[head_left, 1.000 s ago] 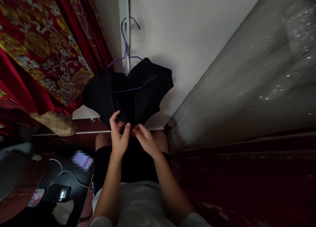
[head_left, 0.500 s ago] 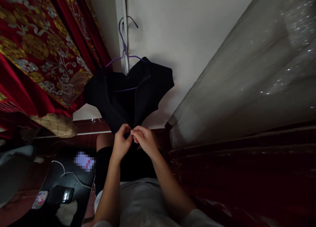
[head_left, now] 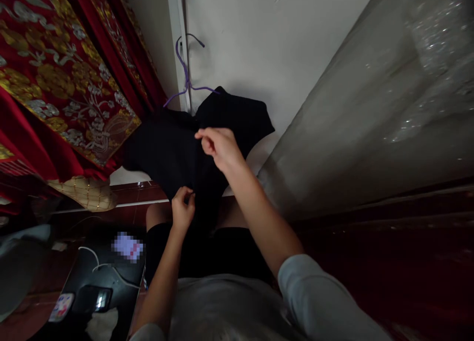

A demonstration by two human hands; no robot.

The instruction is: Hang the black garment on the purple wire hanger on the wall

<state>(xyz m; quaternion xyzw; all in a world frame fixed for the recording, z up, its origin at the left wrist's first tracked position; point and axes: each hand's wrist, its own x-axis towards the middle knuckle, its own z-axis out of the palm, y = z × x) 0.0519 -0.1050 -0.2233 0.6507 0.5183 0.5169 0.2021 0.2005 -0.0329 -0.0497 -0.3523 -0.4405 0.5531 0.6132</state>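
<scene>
A short-sleeved black top (head_left: 166, 148) hangs on a purple wire hanger (head_left: 187, 81) against the wall, its front edges meeting along a vertical line. At the upper end of that line, near the neckline, my right hand (head_left: 221, 146) is closed in a pinch. It appears to grip the zipper pull, which the fingers cover. Lower down, my left hand (head_left: 183, 206) pinches the fabric of the top beside the front line. The bottom of the top hangs dark over my lap, and its hem is hard to make out.
Red cloth with gold and silver embroidery (head_left: 74, 79) hangs at left. Plastic-wrapped material (head_left: 344, 113) leans at right. On a black bench (head_left: 122, 279) lie a lit phone (head_left: 128, 246), a white cable (head_left: 114, 269) and a dark phone (head_left: 92, 298).
My right hand has moved up from beside my left hand to the neckline. The V-shaped front opening of the top has closed. My left hand stays low on the fabric.
</scene>
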